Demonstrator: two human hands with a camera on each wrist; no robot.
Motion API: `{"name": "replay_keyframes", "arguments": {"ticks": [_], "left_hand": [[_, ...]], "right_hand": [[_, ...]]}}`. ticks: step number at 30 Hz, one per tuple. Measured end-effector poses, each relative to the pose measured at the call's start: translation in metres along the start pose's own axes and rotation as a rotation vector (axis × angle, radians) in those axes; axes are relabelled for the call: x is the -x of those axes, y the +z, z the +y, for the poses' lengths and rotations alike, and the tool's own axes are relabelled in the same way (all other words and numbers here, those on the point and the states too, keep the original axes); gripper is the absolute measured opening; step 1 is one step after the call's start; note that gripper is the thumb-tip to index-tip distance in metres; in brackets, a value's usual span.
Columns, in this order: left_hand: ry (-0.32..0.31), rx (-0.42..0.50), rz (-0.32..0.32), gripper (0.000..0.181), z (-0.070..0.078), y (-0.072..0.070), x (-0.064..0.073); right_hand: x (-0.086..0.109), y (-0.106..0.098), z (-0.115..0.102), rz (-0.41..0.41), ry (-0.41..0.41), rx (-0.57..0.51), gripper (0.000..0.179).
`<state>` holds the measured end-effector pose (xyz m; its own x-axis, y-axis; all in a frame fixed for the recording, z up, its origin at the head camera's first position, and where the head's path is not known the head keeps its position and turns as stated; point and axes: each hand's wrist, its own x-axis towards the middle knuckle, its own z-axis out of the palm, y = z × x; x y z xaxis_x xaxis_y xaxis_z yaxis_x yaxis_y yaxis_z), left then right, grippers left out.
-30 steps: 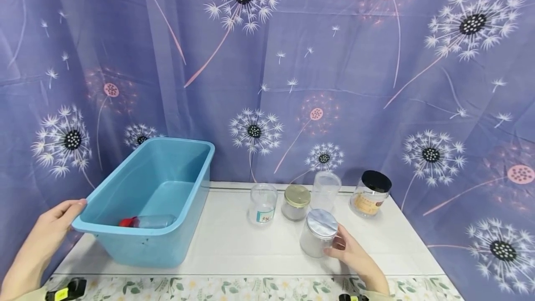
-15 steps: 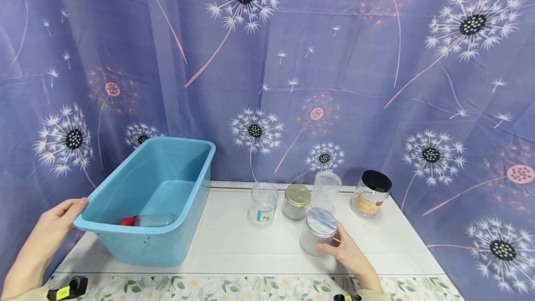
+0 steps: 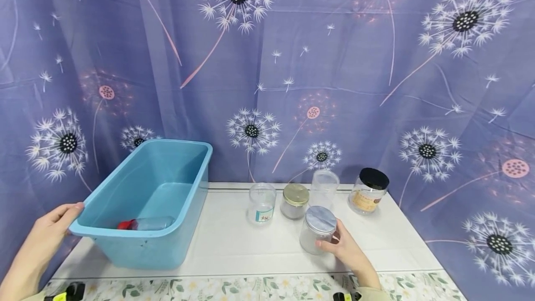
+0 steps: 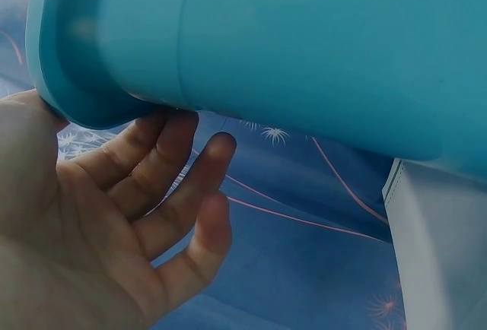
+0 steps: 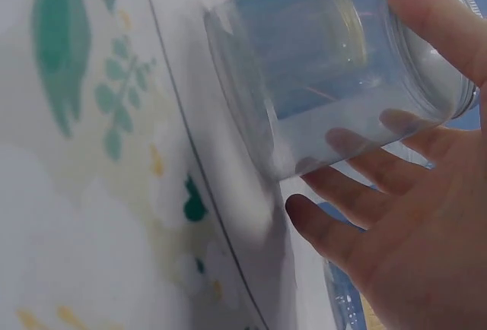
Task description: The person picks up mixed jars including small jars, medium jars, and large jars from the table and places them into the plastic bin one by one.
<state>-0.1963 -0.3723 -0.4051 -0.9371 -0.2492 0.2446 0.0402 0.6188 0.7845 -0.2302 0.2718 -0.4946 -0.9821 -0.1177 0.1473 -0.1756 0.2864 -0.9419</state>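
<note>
My left hand [image 3: 50,226] grips the near left corner of a blue plastic tub [image 3: 138,250], thumb at the rim and fingers beneath it in the left wrist view. Inside the tub lies a clear bottle with a red cap [image 3: 144,223]. On the right, my right hand [image 3: 344,247] holds a clear jar with a silver lid [image 3: 315,240], thumb on one side and fingers on the other. The right wrist view shows the jar's base right at the white tabletop [image 3: 234,250].
Behind the held jar stand a gold-lidded jar [image 3: 295,202], a clear cup [image 3: 324,187] and a clear container with a teal label [image 3: 262,203]. A black-lidded jar [image 3: 368,194] is at the back right. A purple dandelion curtain [image 3: 267,59] hangs behind the table.
My right thumb has come further round the front of the silver-lidded jar, which has barely shifted. The left hand keeps its place on the tub.
</note>
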Motion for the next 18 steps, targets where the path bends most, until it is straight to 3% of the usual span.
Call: {"name": "replay_keyframes", "arguments": {"ticks": [14,18], "left_hand": [[0.008,-0.006,0.009,0.043,-0.0023,0.0007,-0.0017],[0.024,0.006,0.012,0.036,-0.0047,0.0002,-0.0031]], "right_hand": [[0.0009,0.0008,-0.0031,0.046,0.016,0.016,0.076],[0.0005,0.0038,-0.0048,0.054,0.024,0.014,0.077]]}}
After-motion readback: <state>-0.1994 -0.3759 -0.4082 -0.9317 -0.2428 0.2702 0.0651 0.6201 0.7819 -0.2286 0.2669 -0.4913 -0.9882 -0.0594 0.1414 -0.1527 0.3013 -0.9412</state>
